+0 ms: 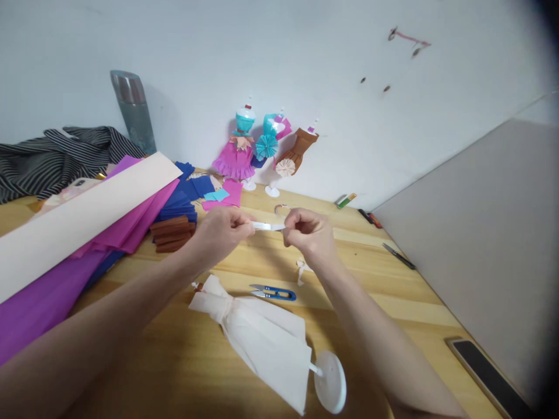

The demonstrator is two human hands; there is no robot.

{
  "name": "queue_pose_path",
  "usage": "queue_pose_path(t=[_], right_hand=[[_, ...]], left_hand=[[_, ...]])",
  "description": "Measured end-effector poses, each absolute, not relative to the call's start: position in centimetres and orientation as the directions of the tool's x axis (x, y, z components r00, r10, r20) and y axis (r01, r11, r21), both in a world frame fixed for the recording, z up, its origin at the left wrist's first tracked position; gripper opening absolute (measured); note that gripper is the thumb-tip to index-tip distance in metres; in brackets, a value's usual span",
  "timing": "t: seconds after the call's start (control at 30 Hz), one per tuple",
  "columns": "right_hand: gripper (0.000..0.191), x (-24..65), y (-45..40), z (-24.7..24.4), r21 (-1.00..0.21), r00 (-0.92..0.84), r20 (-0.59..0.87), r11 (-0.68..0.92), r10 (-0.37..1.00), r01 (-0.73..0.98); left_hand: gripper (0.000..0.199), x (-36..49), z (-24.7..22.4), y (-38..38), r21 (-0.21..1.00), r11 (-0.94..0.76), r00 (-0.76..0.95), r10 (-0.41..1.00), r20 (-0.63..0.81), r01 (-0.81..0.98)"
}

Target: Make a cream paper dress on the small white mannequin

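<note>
Between my two hands a narrow white strip (268,226) is stretched above the table; whether it is tape or paper I cannot tell. My left hand (222,233) pinches its left end. The right end is pinched by my right hand (309,233). Below them a small dress form in a pale paper dress (262,329) lies on its side, its round white base (331,381) toward the lower right. Blue-handled thread snips (275,292) lie just beyond the dress. A small pale scrap (301,269) rests near my right wrist.
Three dressed miniature forms (241,145) stand by the wall. Folded colored paper (174,233) and a long pale sheet (96,218) are piled at left, near a bottle (133,110) and striped cloth (65,154). A phone (487,378) and a dark pen-like tool (399,256) lie at right.
</note>
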State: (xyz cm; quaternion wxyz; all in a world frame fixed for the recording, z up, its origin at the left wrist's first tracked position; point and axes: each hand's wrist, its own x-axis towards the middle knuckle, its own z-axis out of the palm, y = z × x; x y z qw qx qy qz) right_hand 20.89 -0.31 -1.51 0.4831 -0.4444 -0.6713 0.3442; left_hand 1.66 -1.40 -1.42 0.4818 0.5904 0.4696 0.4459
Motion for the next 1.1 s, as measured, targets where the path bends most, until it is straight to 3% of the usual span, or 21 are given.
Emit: queue_pose_path(t=[0.27, 0.47, 0.53, 0.63, 0.73, 0.83, 0.93, 1.0, 1.1], right_hand=[[0.017, 27.3, 0.5, -3.8, -0.991, 0.1, 0.132, 0.131, 0.986, 0.018], [0.034, 30.1, -1.1, -5.3, -0.969, -0.022, -0.111, -0.103, 0.994, 0.224], [0.032, 29.5, -2.5, -5.7, -0.936, -0.073, -0.105, -0.074, 0.992, 0.344], [0.003, 27.5, -4.6, -6.2, -0.686, -0.472, -0.033, 0.323, 0.881, 0.652], [0.024, 26.0, -5.5, -6.5, -0.484, -0.677, -0.031, 0.581, 0.735, 0.654], [0.024, 25.6, -5.3, -6.8, -0.377, -0.67, -0.059, 0.605, 0.74, 0.701], [0.023, 26.0, -5.1, -6.6, -0.307, -0.57, -0.069, 0.527, 0.818, 0.793], [0.021, 26.4, -5.1, -6.0, -0.366, -0.498, -0.08, 0.439, 0.864, 0.821], [0.02, 26.9, -5.2, -4.6, -0.604, -0.436, -0.076, 0.307, 0.897, 0.736]], left_hand=[[0.013, 0.4, 0.0, -0.8, 0.995, 0.092, 0.085, 0.992, -0.089, -0.03], [0.013, -0.1, 0.5, -0.7, 0.988, 0.152, 0.098, 0.984, -0.149, -0.026], [0.013, -0.1, 0.1, -0.6, 0.993, 0.119, 0.101, 0.988, -0.116, -0.026], [0.012, 0.0, -0.4, -0.5, 0.993, 0.101, 0.097, 0.991, -0.095, -0.057], [0.012, 0.3, -0.6, -0.6, 0.993, 0.106, 0.103, 0.989, -0.102, -0.042], [0.011, 0.5, -0.6, -0.7, 0.997, 0.077, 0.11, 0.991, -0.075, -0.01], [0.01, 0.8, -0.6, -0.7, 0.997, 0.012, 0.115, 0.993, -0.02, 0.072], [0.013, 0.9, -0.4, -0.8, 0.987, -0.046, 0.11, 0.993, 0.029, 0.152], [0.016, 0.9, -0.2, -0.9, 0.952, -0.136, 0.114, 0.988, 0.108, 0.274]])
